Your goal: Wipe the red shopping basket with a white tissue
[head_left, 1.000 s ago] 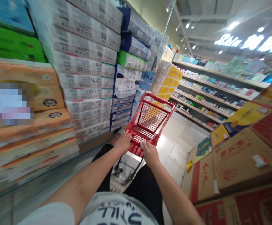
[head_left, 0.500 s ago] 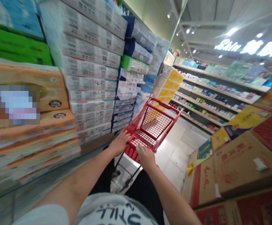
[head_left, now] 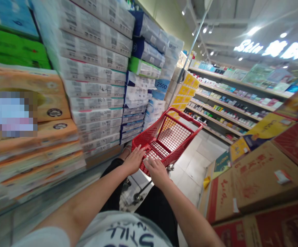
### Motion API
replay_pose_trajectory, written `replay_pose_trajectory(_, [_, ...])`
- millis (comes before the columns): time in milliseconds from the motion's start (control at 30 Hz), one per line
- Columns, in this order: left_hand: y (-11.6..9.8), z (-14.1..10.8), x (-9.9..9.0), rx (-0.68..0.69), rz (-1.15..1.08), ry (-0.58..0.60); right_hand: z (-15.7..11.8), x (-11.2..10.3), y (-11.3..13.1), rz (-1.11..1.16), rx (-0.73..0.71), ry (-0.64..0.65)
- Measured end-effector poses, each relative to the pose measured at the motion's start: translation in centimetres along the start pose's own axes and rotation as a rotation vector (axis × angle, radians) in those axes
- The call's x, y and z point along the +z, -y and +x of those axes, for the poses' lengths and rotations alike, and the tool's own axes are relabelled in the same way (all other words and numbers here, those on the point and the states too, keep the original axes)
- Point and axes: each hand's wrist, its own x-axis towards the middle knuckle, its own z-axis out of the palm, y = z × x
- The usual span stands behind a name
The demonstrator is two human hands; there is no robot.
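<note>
A red plastic shopping cart (head_left: pixel 174 135) with a mesh basket stands in front of my legs, its raised frame on the far side. Over the near left part of its basket lies my left hand (head_left: pixel 134 160), fingers stretched out and touching the rim. Close beside it, my right hand (head_left: pixel 157 171) is at the near rim with its fingers bent together. A small pale bit shows at the right fingertips, too small to name. The palms and the undersides of both hands are hidden.
Tall stacks of wrapped paper packs (head_left: pixel 94 72) line the left, with orange packs (head_left: pixel 58 113) nearer. Cardboard cartons (head_left: pixel 264 178) stand on the right. Ahead are shelves of small goods (head_left: pixel 223 99) and a thin metal pole (head_left: pixel 193 44). Tiled floor (head_left: pixel 187 168) lies right of the cart.
The cart has shifted slightly right in view. My right hand has come nearer to my left, and its pale bit shows less. A shoe now shows left of the cart.
</note>
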Motion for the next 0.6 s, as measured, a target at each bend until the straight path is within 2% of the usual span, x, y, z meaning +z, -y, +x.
replay_pose_trajectory(33, [0.0,0.2,0.0,0.003,0.006,0.012,0.2,0.1,0.1,0.013,0.048,0.004])
replay_pose_trajectory(133, [-0.1,0.7,-0.3,-0.011,0.030,0.037,0.7,0.3,0.2,0.056,0.312,-0.018])
replay_pose_trajectory(167, [-0.2,0.9,-0.4,-0.024,0.038,0.040,0.9,0.3,0.2,0.068,0.333,-0.015])
replay_pose_trajectory(300, [-0.6,1.5,-0.8,-0.083,0.055,0.057,1.2,0.1,0.1,0.135,0.058,0.052])
replay_pose_trajectory(333, [-0.7,1.5,-0.9,-0.091,0.058,0.066,1.2,0.0,-0.1,0.150,0.062,0.054])
replay_pose_trajectory(467, [-0.8,1.6,-0.9,-0.090,0.070,0.084,1.0,-0.8,-0.6,0.152,0.292,0.024])
replay_pose_trajectory(600, [-0.8,1.7,-0.8,-0.118,0.082,0.087,0.9,-1.6,-0.5,0.116,0.155,0.065])
